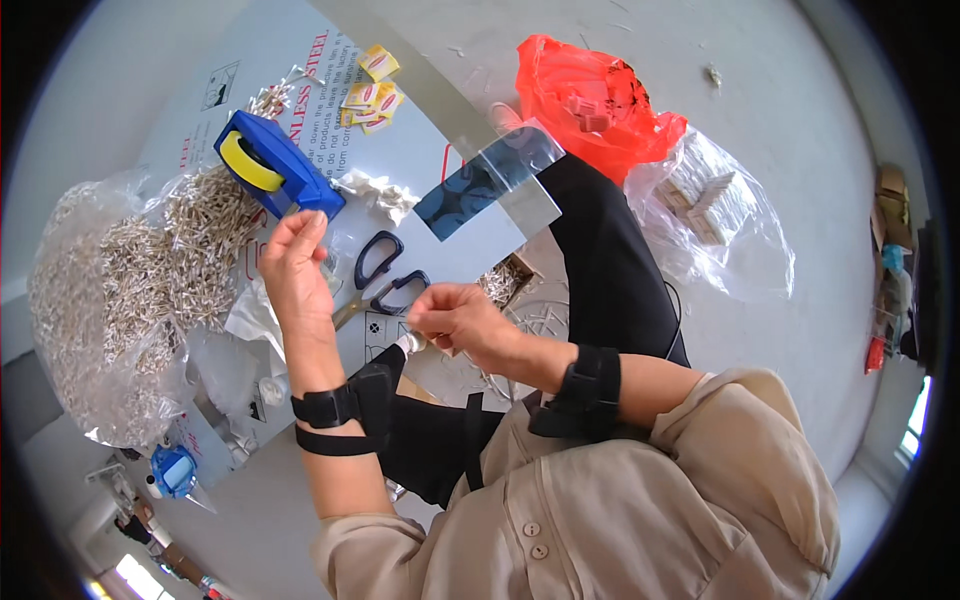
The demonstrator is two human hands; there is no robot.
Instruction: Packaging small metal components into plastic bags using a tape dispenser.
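Observation:
My left hand [297,268] is raised at the front end of a blue tape dispenser [290,160] holding a yellow-cored roll. Its fingers are bent together; whether tape or anything else sits between them does not show. My right hand [465,320] is pinched closed just beside the dark-handled scissors [405,290], and whatever it may hold is too small to make out. The scissors lie on the board, blades pointing toward my left forearm. Left of the dispenser, a heap of cotton swabs [140,290] spills from a clear plastic bag [60,240].
The board [250,90] carries yellow packets [375,95], crumpled white tissue [380,190] and a dark, glossy sheet [470,195]. A box of swabs [505,280] sits beyond my right hand. On the floor are a red bag [600,100] and a clear bag of white packs [710,200].

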